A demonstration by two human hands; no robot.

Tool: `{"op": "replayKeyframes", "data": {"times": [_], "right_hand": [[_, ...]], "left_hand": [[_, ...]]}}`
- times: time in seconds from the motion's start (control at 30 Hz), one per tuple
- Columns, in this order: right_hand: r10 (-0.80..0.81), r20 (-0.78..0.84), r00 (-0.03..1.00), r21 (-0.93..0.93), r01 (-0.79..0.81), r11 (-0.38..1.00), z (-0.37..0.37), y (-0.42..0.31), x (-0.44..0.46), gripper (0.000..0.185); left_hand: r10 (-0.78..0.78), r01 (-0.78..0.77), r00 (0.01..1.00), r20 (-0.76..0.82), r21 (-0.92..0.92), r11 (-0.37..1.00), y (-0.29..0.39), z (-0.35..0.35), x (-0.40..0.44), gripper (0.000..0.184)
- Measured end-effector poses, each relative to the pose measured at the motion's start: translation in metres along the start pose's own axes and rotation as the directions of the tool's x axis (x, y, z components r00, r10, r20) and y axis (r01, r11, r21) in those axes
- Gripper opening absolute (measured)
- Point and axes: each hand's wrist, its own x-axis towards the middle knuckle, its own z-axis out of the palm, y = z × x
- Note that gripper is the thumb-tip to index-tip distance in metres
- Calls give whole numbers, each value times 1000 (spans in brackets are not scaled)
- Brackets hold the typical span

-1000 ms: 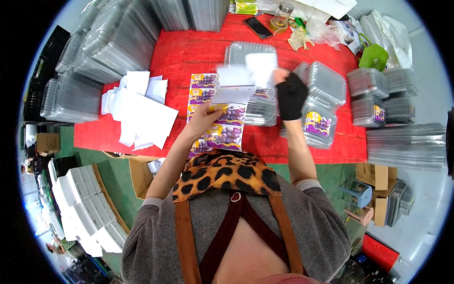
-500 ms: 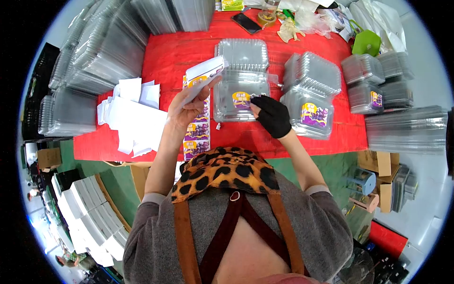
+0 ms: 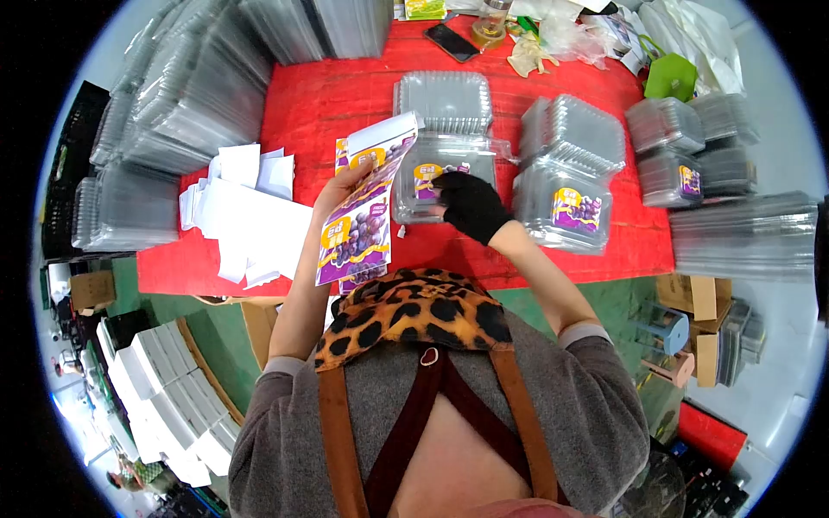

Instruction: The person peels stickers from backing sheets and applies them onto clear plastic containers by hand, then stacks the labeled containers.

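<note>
Just above centre, the black-gloved right hand (image 3: 471, 205), fingers bent, pinch unclear, meets a purple-and-yellow label (image 3: 427, 182) on a clear plastic box (image 3: 482, 166); smooth outward. Leftward, the bare left hand (image 3: 342, 185) pinches a grape-printed sheet (image 3: 357, 235).

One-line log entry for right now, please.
left hand: holding grape label sheet | right hand: black glove, fingers on label of clear container | beside: labelled container stack
</note>
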Motion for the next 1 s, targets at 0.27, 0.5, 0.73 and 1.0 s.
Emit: {"op": "replayKeyframes", "data": {"times": [0.27,0.5,0.73,1.0], "right_hand": [[556,-226,800,6,-570,822,10,-9,-17,37],[806,-136,577,230,-773,592,-11,-26,-59,36],[809,-182,559,304,-750,587,-15,-25,-62,34],[790,-202,580,533,-611,585,-24,-3,-72,40]], "left_hand": [[-39,42,999,-29,77,996,-7,-5,-8,32],[33,1,994,-100,323,946,-14,-33,2,39],[182,-21,957,-226,572,820,-17,-47,-3,37],[250,-50,934,-256,598,800,-25,-47,-10,37]]}}
